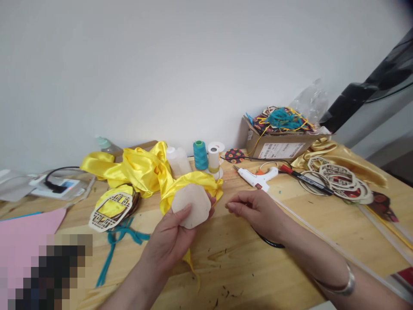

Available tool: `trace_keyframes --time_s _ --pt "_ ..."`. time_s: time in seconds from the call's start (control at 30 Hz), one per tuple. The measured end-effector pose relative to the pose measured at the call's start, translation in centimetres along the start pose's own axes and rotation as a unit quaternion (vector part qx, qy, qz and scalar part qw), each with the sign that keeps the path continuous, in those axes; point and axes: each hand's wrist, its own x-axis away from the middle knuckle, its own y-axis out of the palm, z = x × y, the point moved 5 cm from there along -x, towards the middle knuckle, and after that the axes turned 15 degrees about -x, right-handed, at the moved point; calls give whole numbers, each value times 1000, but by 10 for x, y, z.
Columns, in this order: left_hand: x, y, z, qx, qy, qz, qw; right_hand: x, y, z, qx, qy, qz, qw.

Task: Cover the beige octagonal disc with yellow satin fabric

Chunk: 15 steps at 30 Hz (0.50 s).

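Observation:
In my left hand is a pale, scallop-edged disc, held flat with the thumb across its face. Yellow satin fabric bunches behind the disc and runs back over the table. My right hand is just right of the disc, apart from it, thumb and fingertips pinched together; whatever they may hold is too small to make out. Beyond the right hand lies a white glue gun. On the left, an openwork wooden piece with yellow fabric behind it rests near teal ribbon strips.
A teal thread cone, white bottles and a roll stand by the wall. Back right is a cardboard box full of cords. A black marker and several openwork pieces lie right. Pink sheet lies left.

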Motion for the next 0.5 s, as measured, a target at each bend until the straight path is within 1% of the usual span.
trace_keyframes --time_s 0.07,0.13,0.23,0.27,0.33,0.4,0.5 --pt "0 0 0 1 4 12 1000 -3 7 1 -34 27 -1 999" --pt "0 0 0 0 6 16 1000 -7 17 2 -72 46 -16 996" --pt "0 0 -2 0 1 -1 1000 -12 32 1 -143 46 -56 987" --pt "0 0 -3 -1 3 -11 1000 -14 35 1 -162 39 -59 984" --pt "1 0 -3 -6 13 -34 999 -15 38 1 -170 33 -45 984" --pt "2 0 -3 -17 29 -57 998 -15 38 1 -149 32 -15 988" --pt "4 0 -4 -39 39 -72 996 -12 37 -3 -127 15 6 992"
